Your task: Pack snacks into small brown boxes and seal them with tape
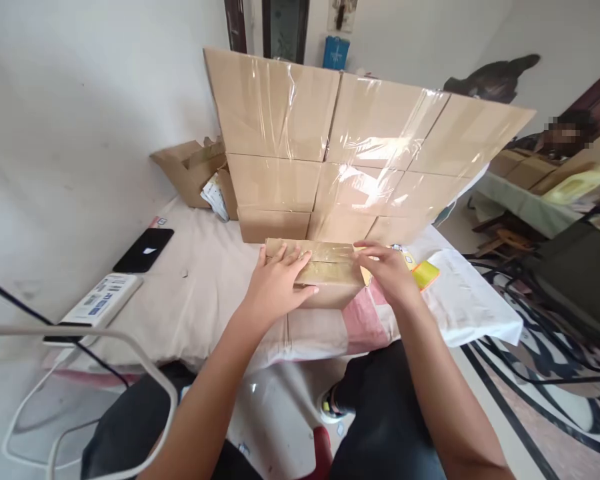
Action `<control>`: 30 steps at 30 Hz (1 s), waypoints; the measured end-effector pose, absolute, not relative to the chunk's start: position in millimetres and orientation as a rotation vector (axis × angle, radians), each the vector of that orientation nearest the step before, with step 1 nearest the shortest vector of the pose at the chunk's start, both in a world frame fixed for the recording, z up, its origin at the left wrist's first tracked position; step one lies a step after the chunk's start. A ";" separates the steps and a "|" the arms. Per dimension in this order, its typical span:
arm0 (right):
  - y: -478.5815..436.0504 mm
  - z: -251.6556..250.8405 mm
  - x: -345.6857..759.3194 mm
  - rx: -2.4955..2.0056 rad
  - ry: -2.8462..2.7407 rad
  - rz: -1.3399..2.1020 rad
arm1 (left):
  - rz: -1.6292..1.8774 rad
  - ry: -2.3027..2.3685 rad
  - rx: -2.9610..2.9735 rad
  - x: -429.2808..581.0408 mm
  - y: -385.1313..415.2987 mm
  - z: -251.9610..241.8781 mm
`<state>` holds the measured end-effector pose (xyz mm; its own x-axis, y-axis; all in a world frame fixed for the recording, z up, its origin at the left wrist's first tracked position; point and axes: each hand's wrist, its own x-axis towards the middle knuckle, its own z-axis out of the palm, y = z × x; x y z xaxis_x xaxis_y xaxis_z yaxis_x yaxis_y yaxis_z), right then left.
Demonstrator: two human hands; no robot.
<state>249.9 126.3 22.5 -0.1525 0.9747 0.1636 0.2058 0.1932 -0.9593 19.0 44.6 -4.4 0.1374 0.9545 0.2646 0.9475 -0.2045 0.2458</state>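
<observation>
A small brown cardboard box (330, 297) lies on the cloth-covered table, with clear tape shining along its top seam. My left hand (280, 277) rests flat on the left part of its top, fingers spread and thumb near the front edge. At the box's right end, my right hand (387, 267) has its fingers bent together at the top corner; what they pinch, if anything, is hidden. Just behind the box rises a wall of stacked, taped cardboard boxes (275, 183). Partly behind my right hand lies a yellow item with an orange edge (425, 274).
On the left of the table (205, 287) are a black phone (144, 250) and a white box (101, 298). An open carton (193, 170) stands behind them. A white tube frame (160, 373) crosses the lower left. Another person (570, 133) is at the far right, near a second table.
</observation>
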 end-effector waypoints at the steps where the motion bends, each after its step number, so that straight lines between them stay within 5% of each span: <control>1: 136.1 19.1 246.1 -1.223 -1.614 0.941 | 0.588 1.966 2.352 19.1 46.5 -4.7; 21: 170.7 -16.3 233.7 -1.429 -1.630 0.938 | 0.581 2.065 2.578 74.2 54.6 -8.4; 30: 214.0 -13.1 296.9 -1.506 -1.520 0.504 | 0.745 1.763 2.953 73.8 61.9 -21.6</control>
<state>296.9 214.0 -13.1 0.1580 0.9373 0.3108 0.5663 0.1719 -0.8061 73.8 61.9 -21.6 0.4294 0.7332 0.5272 0.8892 -0.4454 -0.1048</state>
